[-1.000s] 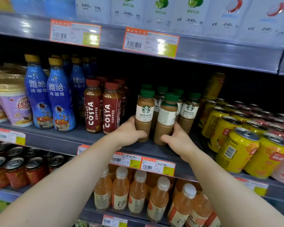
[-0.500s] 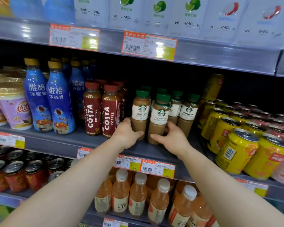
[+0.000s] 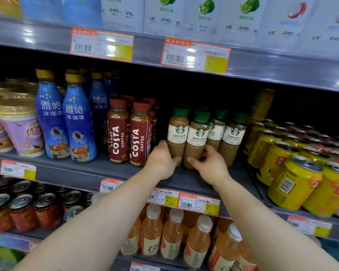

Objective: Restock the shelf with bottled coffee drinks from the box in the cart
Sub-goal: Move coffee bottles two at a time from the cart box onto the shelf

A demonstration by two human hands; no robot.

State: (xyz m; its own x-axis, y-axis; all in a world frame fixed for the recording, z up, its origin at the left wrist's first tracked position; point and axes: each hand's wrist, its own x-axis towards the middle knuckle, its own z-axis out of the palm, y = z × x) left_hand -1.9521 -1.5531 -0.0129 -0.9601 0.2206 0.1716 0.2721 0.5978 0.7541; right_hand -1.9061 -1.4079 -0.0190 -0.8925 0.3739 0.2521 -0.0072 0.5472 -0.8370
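Several green-capped Caffe Latte coffee bottles stand on the grey middle shelf (image 3: 90, 169). My left hand (image 3: 161, 160) grips the base of the front left bottle (image 3: 178, 132). My right hand (image 3: 209, 165) grips the base of the bottle beside it (image 3: 198, 135). Both bottles stand upright at the front of the row. Two more latte bottles (image 3: 233, 135) stand just right of them, others behind. The box and the cart are out of view.
Red Costa coffee bottles (image 3: 139, 133) stand close on the left, then blue iced-coffee bottles (image 3: 78, 118) and purple cups (image 3: 22, 132). Yellow cans (image 3: 294, 180) fill the right side. Orange drink bottles (image 3: 172, 235) sit on the lower shelf. White cartons line the top shelf.
Both hands slid the two front latte bottles leftward and closer together on the shelf. The tilted right bottle now stands upright.
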